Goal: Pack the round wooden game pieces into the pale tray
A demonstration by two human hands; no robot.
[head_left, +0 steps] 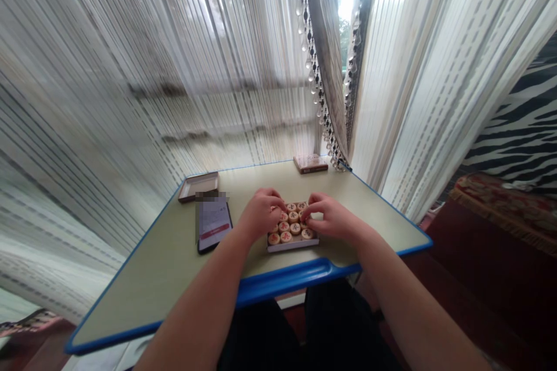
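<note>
An open shallow box (292, 247) near the table's front edge holds rows of round wooden xiangqi pieces (295, 228), marked with red characters on the left and dark ones on the right. My left hand (262, 213) reaches over the box's left side, its fingers bent around a piece there that is partly hidden. From the right, my right hand (329, 215) comes in with thumb and forefinger at a dark-marked piece by the box's right side. A gap shows in the front row, between the red pieces and the one at the right corner.
A tablet or large phone (214, 221) with a lit screen lies left of the box. Behind it is a shallow empty lid or tray (199, 186). A flat brown box (310, 163) sits at the table's back edge. String curtains (243, 98) hang behind the blue-edged table (161, 266).
</note>
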